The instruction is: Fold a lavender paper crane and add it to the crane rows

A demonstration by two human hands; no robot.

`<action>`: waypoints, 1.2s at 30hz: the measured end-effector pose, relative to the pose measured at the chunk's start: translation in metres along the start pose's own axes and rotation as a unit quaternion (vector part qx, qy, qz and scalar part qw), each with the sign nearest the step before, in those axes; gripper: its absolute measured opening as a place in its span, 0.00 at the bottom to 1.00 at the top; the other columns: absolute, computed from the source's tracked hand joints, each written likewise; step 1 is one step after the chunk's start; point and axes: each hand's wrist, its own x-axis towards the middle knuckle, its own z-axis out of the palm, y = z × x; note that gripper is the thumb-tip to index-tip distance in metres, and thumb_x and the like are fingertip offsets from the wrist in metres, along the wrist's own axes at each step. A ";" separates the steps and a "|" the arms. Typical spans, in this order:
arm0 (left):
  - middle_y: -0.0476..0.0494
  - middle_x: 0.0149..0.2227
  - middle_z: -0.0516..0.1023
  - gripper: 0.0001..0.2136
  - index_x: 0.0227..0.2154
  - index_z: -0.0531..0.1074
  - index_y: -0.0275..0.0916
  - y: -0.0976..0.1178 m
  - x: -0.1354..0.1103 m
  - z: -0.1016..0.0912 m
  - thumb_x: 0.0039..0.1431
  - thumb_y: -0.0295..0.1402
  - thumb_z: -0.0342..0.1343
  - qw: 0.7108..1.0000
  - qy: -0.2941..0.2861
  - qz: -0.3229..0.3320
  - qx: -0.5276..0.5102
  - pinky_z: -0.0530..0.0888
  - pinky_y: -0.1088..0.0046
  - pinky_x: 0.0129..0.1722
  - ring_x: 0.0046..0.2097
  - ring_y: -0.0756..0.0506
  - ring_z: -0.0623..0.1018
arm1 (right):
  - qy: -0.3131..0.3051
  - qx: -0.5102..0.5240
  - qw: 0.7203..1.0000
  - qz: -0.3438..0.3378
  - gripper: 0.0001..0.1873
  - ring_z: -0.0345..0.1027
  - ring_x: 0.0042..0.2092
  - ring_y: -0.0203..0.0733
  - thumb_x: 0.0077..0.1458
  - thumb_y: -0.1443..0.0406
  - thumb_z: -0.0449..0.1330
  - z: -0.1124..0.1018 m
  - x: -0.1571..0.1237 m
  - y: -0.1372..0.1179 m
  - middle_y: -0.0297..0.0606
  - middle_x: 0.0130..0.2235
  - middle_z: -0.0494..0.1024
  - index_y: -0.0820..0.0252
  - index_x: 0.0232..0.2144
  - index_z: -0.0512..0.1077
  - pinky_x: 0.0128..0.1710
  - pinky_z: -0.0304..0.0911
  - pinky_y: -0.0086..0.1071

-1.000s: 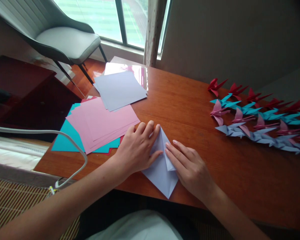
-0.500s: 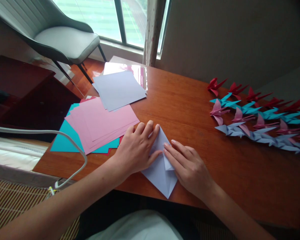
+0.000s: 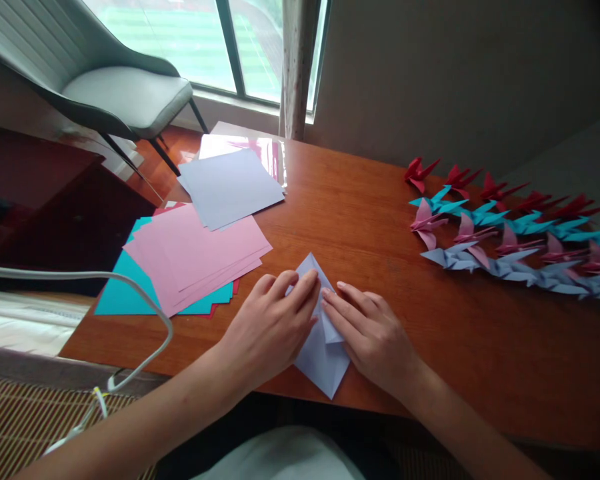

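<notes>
A pale lavender sheet of paper (image 3: 321,360), partly folded into a kite shape, lies at the near edge of the wooden table (image 3: 360,220). My left hand (image 3: 273,327) lies flat on its left half with the fingers stretched toward the centre crease. My right hand (image 3: 373,333) rests on its right half, fingers flat and pressing a folded flap. The fingertips of both hands nearly meet over the middle of the paper. Neither hand grips anything.
Stacks of pink (image 3: 200,257), teal (image 3: 117,293) and lavender (image 3: 230,187) paper sheets lie at the left. Rows of folded paper cranes (image 3: 500,227) in red, teal, pink and lavender sit at the right. A grey chair (image 3: 115,93) stands by the window; a white cable (image 3: 130,293) curves at the left.
My left hand slid back down the paper, uncovering its top point. My right fingers moved slightly left toward the centre crease. The camera tilted a little.
</notes>
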 end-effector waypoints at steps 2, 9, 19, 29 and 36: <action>0.44 0.65 0.67 0.19 0.56 0.71 0.37 0.001 -0.004 0.002 0.71 0.36 0.42 0.999 -0.011 0.027 -0.016 0.67 0.60 0.46 0.54 0.39 0.69 | 0.001 0.001 1.000 0.003 0.21 0.64 0.61 0.54 0.64 0.73 0.50 0.001 0.000 0.000 0.40 0.62 0.71 0.65 0.56 0.73 0.54 0.63 0.46; 0.47 0.68 0.62 0.22 0.61 0.67 0.38 -0.002 -0.006 0.007 0.72 0.40 0.40 0.997 -0.055 0.021 -0.043 0.67 0.59 0.50 0.56 0.39 0.67 | -0.042 0.080 0.996 0.025 0.24 0.60 0.63 0.58 0.67 0.58 0.52 -0.008 -0.001 0.003 0.43 0.63 0.70 0.65 0.59 0.69 0.57 0.60 0.51; 0.44 0.69 0.60 0.25 0.65 0.61 0.40 -0.002 -0.005 0.003 0.71 0.43 0.40 0.995 -0.087 0.035 -0.037 0.66 0.61 0.49 0.56 0.38 0.68 | 0.007 0.288 0.931 0.225 0.07 0.72 0.44 0.44 0.64 0.64 0.59 -0.010 0.034 0.040 0.39 0.41 0.80 0.56 0.42 0.75 0.45 0.68 0.38; 0.40 0.70 0.57 0.26 0.67 0.59 0.38 -0.002 -0.005 -0.003 0.71 0.43 0.41 0.993 -0.102 0.032 -0.056 0.67 0.59 0.44 0.57 0.38 0.66 | -0.060 0.223 0.953 0.195 0.06 0.67 0.40 0.43 0.58 0.62 0.66 0.000 0.046 0.044 0.34 0.36 0.76 0.54 0.32 0.72 0.41 0.63 0.37; 0.41 0.71 0.55 0.27 0.67 0.57 0.36 0.000 -0.006 0.001 0.71 0.44 0.40 0.993 -0.102 0.025 -0.057 0.67 0.58 0.45 0.58 0.38 0.65 | -0.037 0.185 0.962 0.200 0.09 0.66 0.40 0.44 0.58 0.60 0.65 0.012 0.068 0.054 0.34 0.34 0.76 0.55 0.29 0.71 0.41 0.61 0.37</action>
